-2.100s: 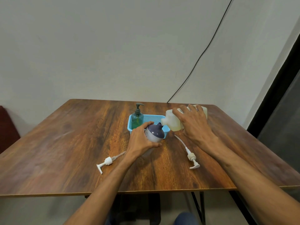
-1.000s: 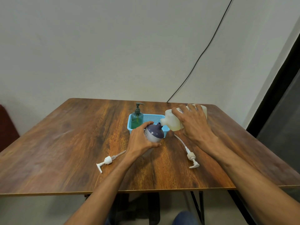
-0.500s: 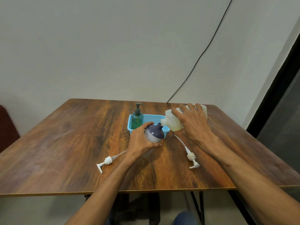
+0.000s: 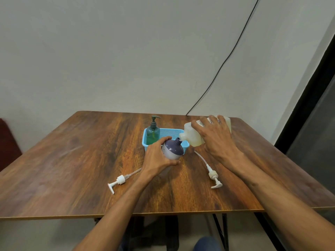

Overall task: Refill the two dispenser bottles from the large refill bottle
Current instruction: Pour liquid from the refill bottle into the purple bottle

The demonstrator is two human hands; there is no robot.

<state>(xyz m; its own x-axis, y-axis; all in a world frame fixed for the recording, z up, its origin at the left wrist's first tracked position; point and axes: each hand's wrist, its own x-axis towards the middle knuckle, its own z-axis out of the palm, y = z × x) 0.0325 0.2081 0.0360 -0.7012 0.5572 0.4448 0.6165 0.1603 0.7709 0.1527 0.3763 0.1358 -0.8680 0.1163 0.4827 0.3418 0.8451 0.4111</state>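
The large refill bottle (image 4: 194, 135) is tipped on its side at centre frame, spout down and left, mouth right at the open neck of the purple-topped dispenser bottle (image 4: 172, 148). The right hand (image 4: 216, 137) is wrapped over the refill bottle's top, clamped on it. The left hand (image 4: 157, 158) is closed around the dispenser bottle, holding it tilted toward the spout, just in front of the blue basket (image 4: 167, 132). No stream is visible from here, so I can't say whether liquid is flowing.

To do this well, I'd say: keep the two mouths lined up and close, tilt the big bottle slowly so it doesn't gulp and surge, hold the small one firm, and watch the level, since that narrow neck will overflow quickly onto the desk (image 4: 72, 160).

Now the count. One refill bottle. Two dispenser bottles: the purple-topped one in hand, and a green one (image 4: 153, 134) standing upright in the basket's left end with its pump on. Two loose white pumps lie on the desk, one at lower left (image 4: 118, 181), one at lower right (image 4: 213, 175). One basket.
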